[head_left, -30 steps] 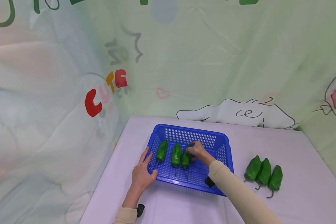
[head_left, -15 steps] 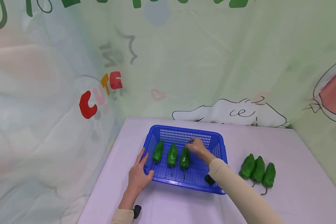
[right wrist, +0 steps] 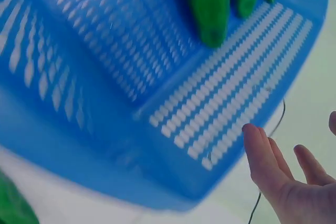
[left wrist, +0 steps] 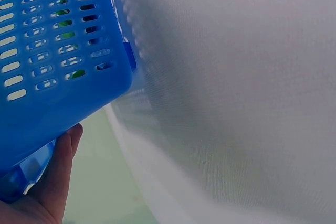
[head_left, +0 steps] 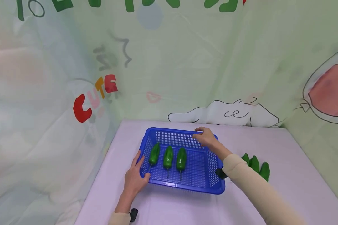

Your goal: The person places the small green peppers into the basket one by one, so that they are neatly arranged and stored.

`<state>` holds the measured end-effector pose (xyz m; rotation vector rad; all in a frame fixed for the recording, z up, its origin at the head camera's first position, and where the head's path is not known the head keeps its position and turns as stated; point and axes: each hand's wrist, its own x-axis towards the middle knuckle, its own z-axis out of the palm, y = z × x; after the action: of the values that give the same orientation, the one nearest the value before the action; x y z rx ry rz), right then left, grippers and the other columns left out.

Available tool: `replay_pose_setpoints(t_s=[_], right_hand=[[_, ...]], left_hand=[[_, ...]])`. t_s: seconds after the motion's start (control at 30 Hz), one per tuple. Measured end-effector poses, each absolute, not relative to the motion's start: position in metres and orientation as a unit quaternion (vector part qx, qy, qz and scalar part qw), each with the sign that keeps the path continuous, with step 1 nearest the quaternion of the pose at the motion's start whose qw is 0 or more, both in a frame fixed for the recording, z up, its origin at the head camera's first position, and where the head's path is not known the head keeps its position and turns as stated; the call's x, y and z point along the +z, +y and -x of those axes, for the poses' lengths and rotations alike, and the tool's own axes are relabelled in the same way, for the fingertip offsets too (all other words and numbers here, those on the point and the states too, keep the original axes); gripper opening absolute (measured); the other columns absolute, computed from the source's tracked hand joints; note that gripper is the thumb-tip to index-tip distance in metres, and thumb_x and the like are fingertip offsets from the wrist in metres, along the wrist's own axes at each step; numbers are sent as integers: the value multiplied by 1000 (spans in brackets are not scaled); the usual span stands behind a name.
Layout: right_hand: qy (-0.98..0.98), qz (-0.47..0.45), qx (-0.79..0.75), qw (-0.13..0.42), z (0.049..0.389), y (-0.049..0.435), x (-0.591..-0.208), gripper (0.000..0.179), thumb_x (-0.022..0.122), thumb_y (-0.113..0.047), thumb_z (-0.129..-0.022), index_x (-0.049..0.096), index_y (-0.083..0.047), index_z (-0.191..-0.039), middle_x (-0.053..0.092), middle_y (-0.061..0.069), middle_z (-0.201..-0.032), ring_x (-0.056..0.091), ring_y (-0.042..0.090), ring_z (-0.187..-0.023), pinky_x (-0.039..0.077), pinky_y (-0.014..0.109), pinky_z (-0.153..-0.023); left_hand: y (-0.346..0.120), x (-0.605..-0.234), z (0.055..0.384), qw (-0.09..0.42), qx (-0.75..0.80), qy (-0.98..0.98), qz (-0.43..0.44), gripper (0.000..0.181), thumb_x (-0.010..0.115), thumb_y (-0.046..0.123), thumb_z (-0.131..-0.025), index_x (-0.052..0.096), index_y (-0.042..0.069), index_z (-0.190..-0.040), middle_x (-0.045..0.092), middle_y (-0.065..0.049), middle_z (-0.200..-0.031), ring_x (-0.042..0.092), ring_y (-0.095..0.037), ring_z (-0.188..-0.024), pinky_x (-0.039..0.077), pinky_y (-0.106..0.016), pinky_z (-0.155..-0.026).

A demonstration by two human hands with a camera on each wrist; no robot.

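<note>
Three green peppers lie side by side in a blue plastic basket (head_left: 176, 185): a left one (head_left: 154, 154), a middle one (head_left: 168, 157) and a right one (head_left: 181, 158). Their stems point toward the front. My left hand (head_left: 134, 178) rests at the basket's front left corner, fingers straight along the left rim and thumb near the front rim. In the left wrist view, its fingers (left wrist: 62, 169) touch the outside of the basket. Above the back right rim is my right hand (head_left: 208, 139), fingers apart with nothing between them; the right wrist view shows the hand (right wrist: 302, 195) beside the rim.
More green peppers (head_left: 254, 163) lie on the white-covered table (head_left: 287, 175) right of the basket, partly hidden by the right sleeve (head_left: 250, 181). A printed cloth (head_left: 186, 72) hangs behind the table and along its left side.
My right hand has let go of the right pepper, which now lies slightly farther from the middle one, and has risen back and right to the basket's rim. My left hand stays at its corner.
</note>
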<state>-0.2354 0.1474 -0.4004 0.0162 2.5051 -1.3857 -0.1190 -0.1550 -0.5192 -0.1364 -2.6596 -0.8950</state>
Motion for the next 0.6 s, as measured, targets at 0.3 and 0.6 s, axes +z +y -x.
replay_pose_setpoints(t_s=[0.3,0.6], right_hand=[[863,-26,-494,106,231,194,-386,58,51,-15,-95,36,11,-144,44,39,-138,49,51,-124,47,57,-94],[871,-63,-477,100,226,247,-387,61,48,-20,-96,32,12,-146,41,39,-140,42,51,-128,44,58,-97]], left_hand=[[-156,-521,119,155,-312,-936,41,70,68,14,-75,51,1,-142,31,-7,-159,65,-31,-99,54,-42,-76],[-156,-521,118,164,-313,-934,50,69,68,13,-75,52,0,-141,32,-9,-159,59,-38,-117,53,-49,-83]])
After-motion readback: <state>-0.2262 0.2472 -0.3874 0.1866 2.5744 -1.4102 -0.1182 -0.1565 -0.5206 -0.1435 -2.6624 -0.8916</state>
